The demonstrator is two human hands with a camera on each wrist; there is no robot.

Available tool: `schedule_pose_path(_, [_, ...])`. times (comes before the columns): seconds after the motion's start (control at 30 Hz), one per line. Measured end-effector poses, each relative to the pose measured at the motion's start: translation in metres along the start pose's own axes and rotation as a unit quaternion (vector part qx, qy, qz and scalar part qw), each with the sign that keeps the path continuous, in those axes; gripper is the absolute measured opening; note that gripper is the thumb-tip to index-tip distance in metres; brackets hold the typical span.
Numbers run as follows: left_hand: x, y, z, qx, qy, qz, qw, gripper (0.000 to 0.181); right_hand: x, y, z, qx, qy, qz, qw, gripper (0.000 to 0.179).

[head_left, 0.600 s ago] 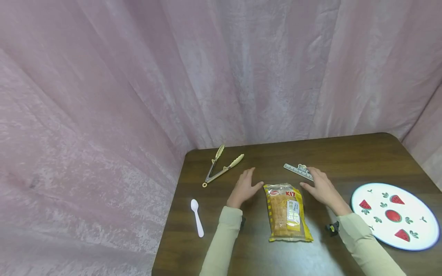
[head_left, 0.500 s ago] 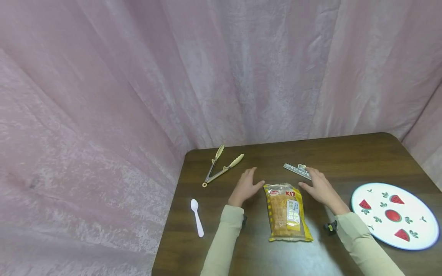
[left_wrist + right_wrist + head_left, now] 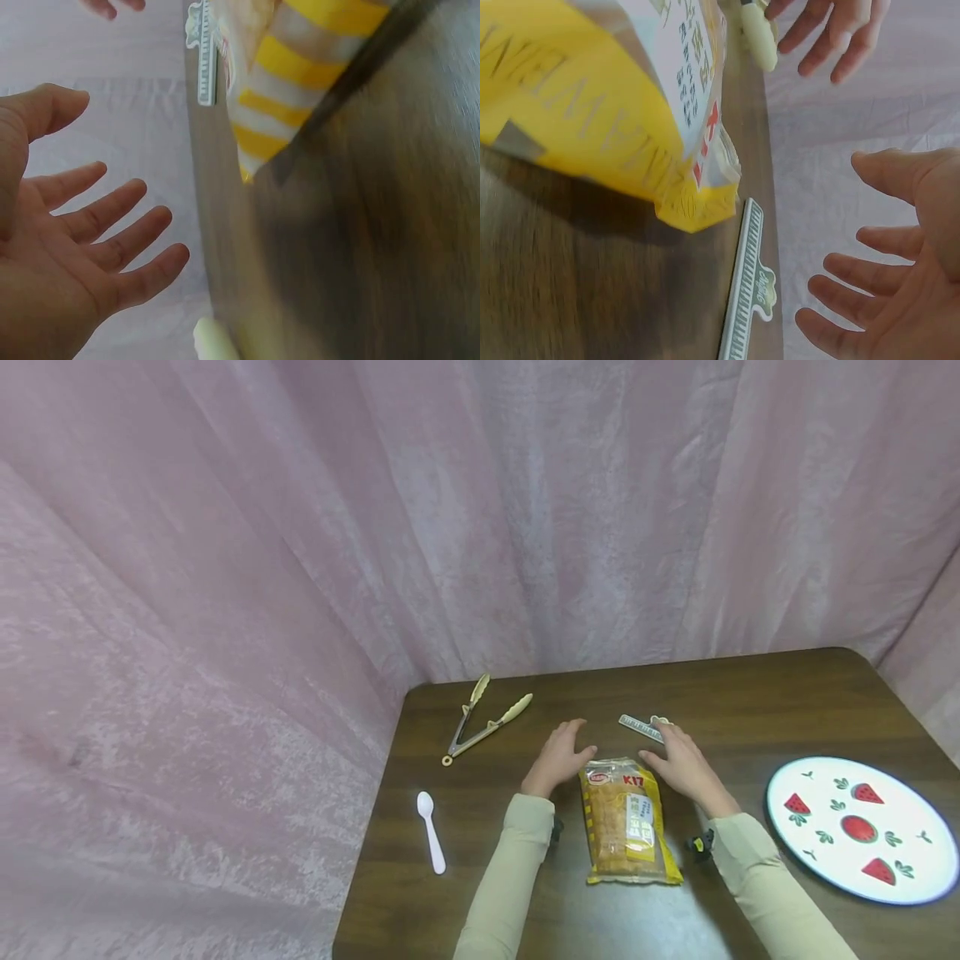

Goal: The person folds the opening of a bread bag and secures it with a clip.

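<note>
A yellow and clear bread bag (image 3: 621, 827) lies flat on the table, its printed face up. At its top left corner hovers my left hand (image 3: 557, 760), fingers spread and relaxed, holding nothing. My right hand (image 3: 686, 770) is above the bag's top right side, thumb apart from the fingers, also holding nothing. A pale sealing clip (image 3: 640, 727) with a ruler-like bar lies behind the bag, partly hidden by the right hand. In the right wrist view the clip (image 3: 744, 281) is on the table below the right fingertips' level, and the bag (image 3: 592, 97) stands apart from the hand.
Tongs (image 3: 480, 727) with cream tips lie spread at the back left. A white plastic spoon (image 3: 431, 832) rests at the left. An oval plate (image 3: 911, 827) with watermelon pictures stands at the right. A pink curtain (image 3: 525, 527) hangs behind the table.
Both hands have moved inward toward the top of the bread bag, the left to the right and the right slightly left. The bag, clip, tongs and spoon have stayed put.
</note>
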State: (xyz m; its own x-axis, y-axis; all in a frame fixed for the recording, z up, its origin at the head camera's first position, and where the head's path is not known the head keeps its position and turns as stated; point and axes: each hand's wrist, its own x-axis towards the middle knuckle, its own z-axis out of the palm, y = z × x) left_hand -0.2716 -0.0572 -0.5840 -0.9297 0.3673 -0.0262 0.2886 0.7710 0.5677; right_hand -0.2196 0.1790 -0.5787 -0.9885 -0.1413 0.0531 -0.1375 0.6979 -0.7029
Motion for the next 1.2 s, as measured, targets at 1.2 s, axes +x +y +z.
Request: schedule_pose_path(1.2, [0.025, 0.034, 0.048, 0.035, -0.093, 0.045, 0.9940, 0.036, -0.002, 0.018, 0.034, -0.026, -0.043, -0.025, 0.9984, 0.043])
